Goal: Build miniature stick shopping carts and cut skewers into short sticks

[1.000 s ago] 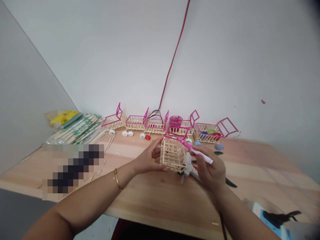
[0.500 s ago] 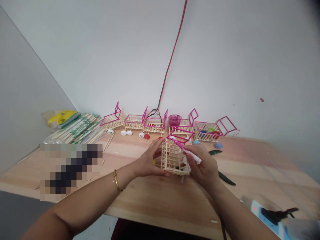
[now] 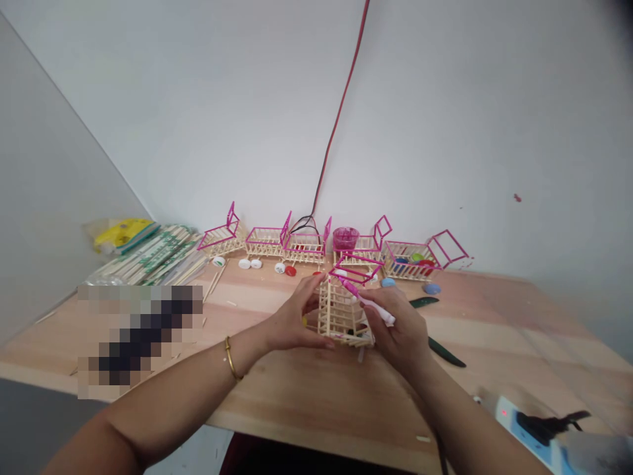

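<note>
Pen shifted left, fingers gripping it and stick basket, wooden table, pale wall

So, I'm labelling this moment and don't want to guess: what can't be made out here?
All in the head view:
Some fingers of the left hand: hidden behind the pale wooden-stick basket.
Tip of the slim white-and-pink tool in the right hand: too small.
Long dark object at left: masked by pixelation.
Blue-and-white plastic power strip: cut off by the bottom edge.
</note>
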The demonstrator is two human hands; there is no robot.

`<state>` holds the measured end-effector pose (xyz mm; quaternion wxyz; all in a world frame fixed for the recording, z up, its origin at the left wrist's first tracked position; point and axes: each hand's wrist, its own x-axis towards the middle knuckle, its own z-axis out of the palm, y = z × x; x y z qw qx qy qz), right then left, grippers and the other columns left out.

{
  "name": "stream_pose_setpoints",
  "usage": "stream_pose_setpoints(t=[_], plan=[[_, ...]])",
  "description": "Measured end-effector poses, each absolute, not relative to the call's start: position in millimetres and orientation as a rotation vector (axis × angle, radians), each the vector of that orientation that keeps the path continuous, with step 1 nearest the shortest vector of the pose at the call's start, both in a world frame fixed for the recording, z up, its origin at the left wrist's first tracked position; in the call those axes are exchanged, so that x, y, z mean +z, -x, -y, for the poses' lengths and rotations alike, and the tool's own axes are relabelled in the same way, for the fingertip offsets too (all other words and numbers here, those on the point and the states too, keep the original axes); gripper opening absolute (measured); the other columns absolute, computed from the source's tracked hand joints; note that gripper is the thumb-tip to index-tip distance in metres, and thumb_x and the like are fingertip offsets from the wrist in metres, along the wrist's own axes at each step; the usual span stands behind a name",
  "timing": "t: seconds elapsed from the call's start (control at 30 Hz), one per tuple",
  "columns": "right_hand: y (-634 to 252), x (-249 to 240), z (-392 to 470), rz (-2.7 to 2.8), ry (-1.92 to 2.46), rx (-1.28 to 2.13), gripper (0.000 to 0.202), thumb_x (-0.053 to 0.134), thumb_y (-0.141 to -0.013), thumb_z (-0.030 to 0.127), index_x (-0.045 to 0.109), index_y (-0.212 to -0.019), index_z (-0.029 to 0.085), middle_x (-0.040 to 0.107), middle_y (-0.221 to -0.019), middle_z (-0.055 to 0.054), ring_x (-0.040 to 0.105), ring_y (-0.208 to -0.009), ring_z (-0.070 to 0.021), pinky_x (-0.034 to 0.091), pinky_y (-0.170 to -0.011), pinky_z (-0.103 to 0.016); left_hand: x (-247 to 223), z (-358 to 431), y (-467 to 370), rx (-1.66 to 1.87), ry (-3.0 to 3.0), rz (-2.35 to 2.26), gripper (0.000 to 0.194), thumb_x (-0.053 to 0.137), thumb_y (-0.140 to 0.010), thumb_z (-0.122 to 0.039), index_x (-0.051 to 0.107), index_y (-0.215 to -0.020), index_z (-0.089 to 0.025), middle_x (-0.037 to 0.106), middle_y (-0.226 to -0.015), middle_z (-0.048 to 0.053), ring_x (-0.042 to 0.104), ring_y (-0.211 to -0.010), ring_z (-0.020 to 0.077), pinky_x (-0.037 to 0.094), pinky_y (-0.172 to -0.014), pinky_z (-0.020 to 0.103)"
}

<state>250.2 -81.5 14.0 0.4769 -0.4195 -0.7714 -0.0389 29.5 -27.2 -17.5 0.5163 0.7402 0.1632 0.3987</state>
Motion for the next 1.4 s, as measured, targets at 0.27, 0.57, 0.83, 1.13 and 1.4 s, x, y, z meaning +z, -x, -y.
stream_pose_setpoints(t=[0.27, 0.57, 0.83, 1.13, 1.4], plan=[[-250.3, 14.7, 80.7, 1.847, 1.010, -0.099, 0.021, 0.053, -0.089, 0.021, 0.063, -0.107, 0.020, 0.068, -0.091, -0.007, 0.062, -0.085, -0.0198, 0.048, -0.076, -0.034, -18.6, 26.7, -29.0, 0.959, -1.784, -0.389, 0.117, 0.089, -0.051, -0.023, 0.022, -0.147, -0.035, 0.021, -0.148, 0.012, 0.033, -0.138, 0.0358, 0.035, -0.111, 0.053], [-250.8, 15.3, 82.7, 1.855, 1.036, -0.078, 0.019, 0.052, -0.089, 0.021, 0.063, -0.105, 0.020, 0.068, -0.091, -0.006, 0.061, -0.085, -0.0194, 0.048, -0.077, -0.034, -20.7, 26.3, -28.9, 0.933, -1.707, -0.385, 0.118, 0.089, -0.052, -0.024, 0.021, -0.147, -0.037, 0.018, -0.150, 0.010, 0.029, -0.139, 0.0355, 0.028, -0.115, 0.052], [-251.5, 12.4, 80.6, 1.890, 1.026, -0.048, 0.022, 0.053, -0.089, 0.022, 0.062, -0.109, 0.021, 0.068, -0.094, -0.006, 0.061, -0.087, -0.0200, 0.049, -0.078, -0.035, -19.6, 26.4, -29.7, 0.936, -1.719, -0.400, 0.118, 0.089, -0.050, -0.025, 0.023, -0.147, -0.037, 0.019, -0.149, 0.010, 0.030, -0.139, 0.0368, 0.029, -0.114, 0.053], [-251.5, 12.6, 80.1, 1.878, 1.007, -0.065, 0.023, 0.054, -0.089, 0.019, 0.061, -0.110, 0.021, 0.067, -0.095, -0.006, 0.060, -0.088, -0.0193, 0.047, -0.078, -0.034, -21.1, 26.0, -29.3, 0.934, -1.705, -0.397, 0.118, 0.089, -0.051, -0.023, 0.022, -0.147, -0.036, 0.019, -0.149, 0.011, 0.030, -0.138, 0.0367, 0.029, -0.114, 0.054], [-252.2, 13.8, 80.4, 1.849, 1.013, -0.088, 0.021, 0.053, -0.089, 0.018, 0.061, -0.109, 0.021, 0.066, -0.093, -0.006, 0.059, -0.087, -0.0190, 0.046, -0.077, -0.033, -20.6, 25.5, -28.6, 0.935, -1.702, -0.401, 0.118, 0.089, -0.051, -0.023, 0.023, -0.147, -0.036, 0.019, -0.149, 0.010, 0.029, -0.139, 0.0364, 0.029, -0.114, 0.053]])
